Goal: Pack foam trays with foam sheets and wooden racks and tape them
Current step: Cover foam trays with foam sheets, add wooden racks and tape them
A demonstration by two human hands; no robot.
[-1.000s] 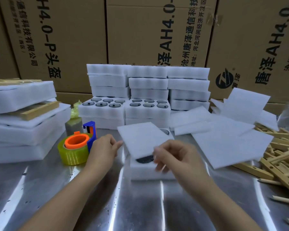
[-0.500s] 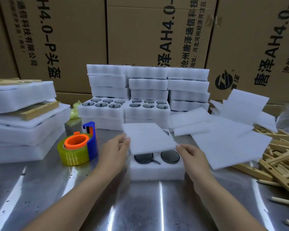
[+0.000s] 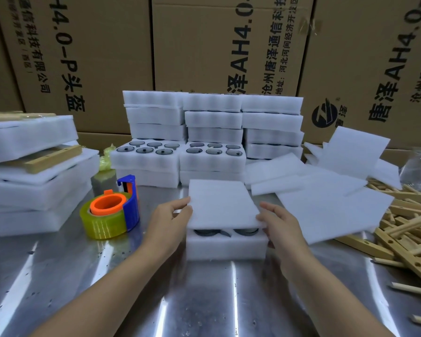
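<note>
Left hand and right hand each pinch one edge of the foam sheet between them, just above the foam tray on the desk.

The foam sheet has come down from its tilted hold and slid forward over the foam tray, so that only slivers of the two front dark discs now show beneath its near edge. The right hand has moved from in front of the tray to the sheet's right edge, and the left hand has closed in on its left edge.
</note>
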